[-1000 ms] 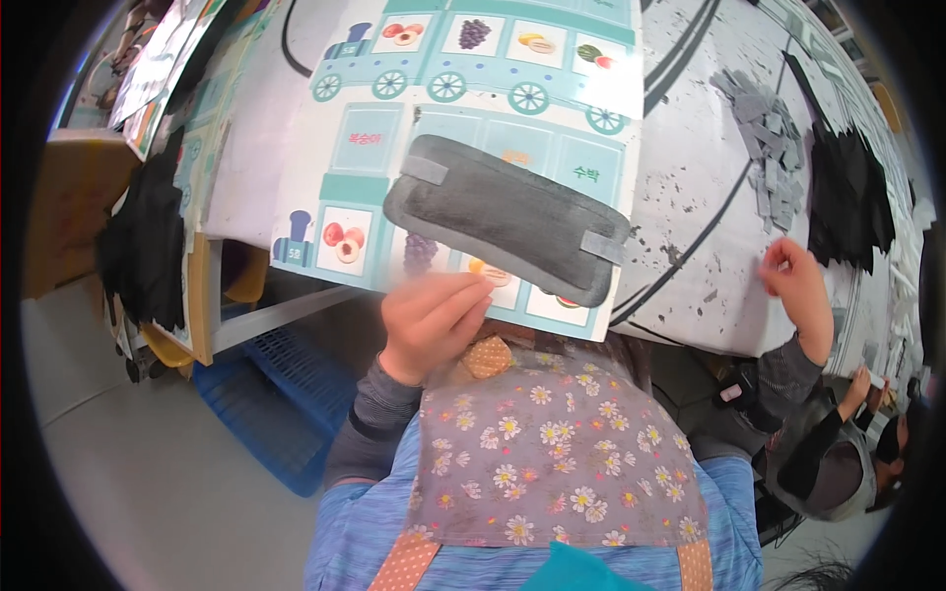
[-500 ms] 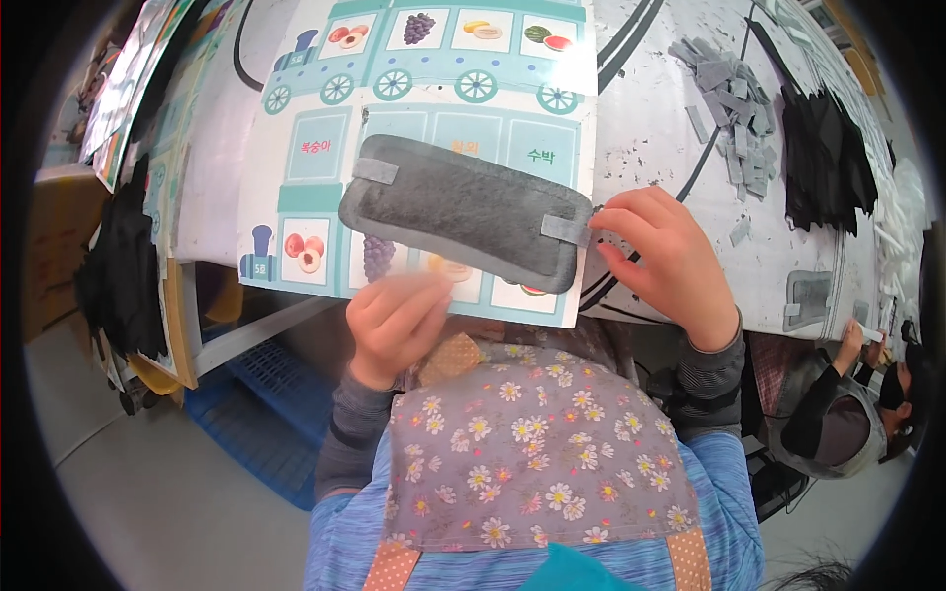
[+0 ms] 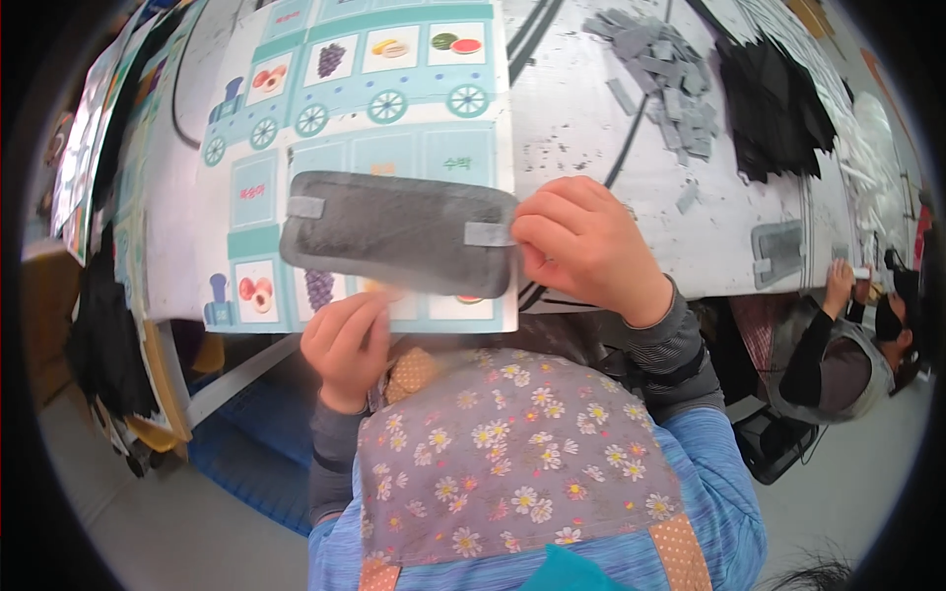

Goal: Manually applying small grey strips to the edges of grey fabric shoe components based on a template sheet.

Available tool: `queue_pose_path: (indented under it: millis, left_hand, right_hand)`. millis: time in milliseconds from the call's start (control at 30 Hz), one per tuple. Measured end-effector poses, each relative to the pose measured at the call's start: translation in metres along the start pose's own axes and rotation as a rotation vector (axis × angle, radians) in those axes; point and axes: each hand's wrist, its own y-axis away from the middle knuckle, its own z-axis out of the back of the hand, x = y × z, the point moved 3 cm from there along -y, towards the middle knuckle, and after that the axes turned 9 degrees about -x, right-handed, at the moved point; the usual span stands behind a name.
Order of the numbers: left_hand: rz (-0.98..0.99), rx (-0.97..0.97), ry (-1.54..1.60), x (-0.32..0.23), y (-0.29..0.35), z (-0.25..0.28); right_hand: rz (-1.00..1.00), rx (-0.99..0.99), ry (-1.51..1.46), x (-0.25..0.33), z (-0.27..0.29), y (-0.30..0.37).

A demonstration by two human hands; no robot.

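A dark grey fuzzy oblong fabric pad (image 3: 394,234) with a bound edge lies on a printed board (image 3: 236,212) showing fruit pictures and train wagons. Light grey strips sit at both its ends: the left strip (image 3: 304,207) lies flat, while the right strip (image 3: 487,233) reaches past the pad's edge. There my right hand (image 3: 581,241) pinches the strip's outer end. My left hand (image 3: 347,345) is at the board's near edge, below the pad, fingers curled together. What those fingers hold, if anything, is hidden.
Loose grey strips (image 3: 665,79) form a pile on the white table (image 3: 562,128), beside black fabric pieces (image 3: 774,108). Another grey pad (image 3: 778,251) lies near the right edge, where a co-worker (image 3: 838,345) sits. Black fabric (image 3: 108,325) hangs at the left; a blue plastic pallet (image 3: 246,463) is below.
The whole view has shifted, with table and board now further left. The pad lies more level. My right hand has closed on the right strip; my left hand stays near the board's edge.
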Motion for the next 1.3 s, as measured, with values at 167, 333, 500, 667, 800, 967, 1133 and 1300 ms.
queue_pose_path:
  millis: [167, 333, 500, 667, 800, 967, 1133, 1300]
  left_hand:
    - [-0.006, -0.014, -0.025, 0.004, 0.002, 0.002]
    - [-0.034, -0.052, -0.035, 0.005, 0.001, -0.002]
    - [-0.058, -0.057, -0.048, 0.005, 0.001, -0.003]
    - [-0.029, -0.041, -0.031, 0.003, 0.003, -0.001]
    - [-0.026, -0.019, 0.000, 0.005, 0.005, 0.002]
    - [-0.039, -0.019, 0.026, 0.003, 0.002, 0.003]
    - [-0.038, -0.024, 0.014, 0.005, 0.002, 0.001]
    - [-0.045, -0.055, 0.021, 0.006, 0.003, 0.001]
  right_hand:
    - [-0.105, -0.020, 0.073, -0.014, 0.026, 0.019]
    - [-0.463, -0.116, 0.415, -0.047, 0.070, 0.055]
    - [-0.937, -0.110, 0.406, -0.082, 0.093, 0.097]
    - [-1.184, 0.070, 0.259, -0.092, 0.095, 0.092]
    - [-0.956, 0.044, 0.444, -0.086, 0.100, 0.091]
    - [-0.954, 0.112, 0.354, -0.091, 0.103, 0.092]
    - [-0.986, 0.102, 0.207, -0.142, 0.104, 0.065]
    - [-0.659, -0.345, 0.260, -0.109, 0.084, 0.019]
